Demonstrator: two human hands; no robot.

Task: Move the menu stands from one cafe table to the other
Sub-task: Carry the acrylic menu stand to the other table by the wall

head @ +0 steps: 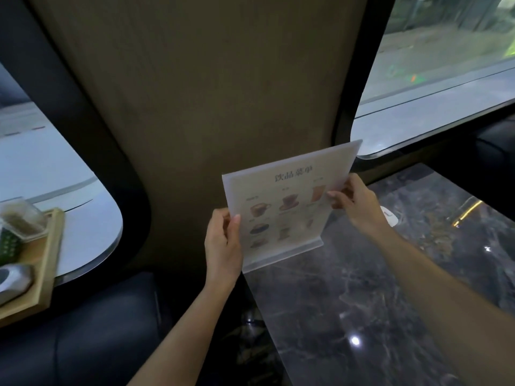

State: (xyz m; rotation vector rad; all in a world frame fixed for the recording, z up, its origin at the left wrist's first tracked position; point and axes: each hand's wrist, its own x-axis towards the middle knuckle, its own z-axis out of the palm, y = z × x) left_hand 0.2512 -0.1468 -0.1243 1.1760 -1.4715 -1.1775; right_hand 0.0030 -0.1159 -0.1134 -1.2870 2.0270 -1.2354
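Observation:
A clear acrylic menu stand (287,201) with a drinks menu of cup pictures is held tilted at the far left corner of a dark marble table (376,296). Its base hangs at the table's edge; I cannot tell whether it touches. My left hand (223,246) grips the stand's left edge, thumb on the front. My right hand (354,201) pinches the right edge near the top. No second menu stand is in view.
A wooden tray (47,263) with a clear-lidded box and a grey object sits on the table at the far left. A dark leather seat (97,330) lies below. A padded beige wall panel (223,93) stands between two windows. A small white object (390,215) lies behind my right wrist.

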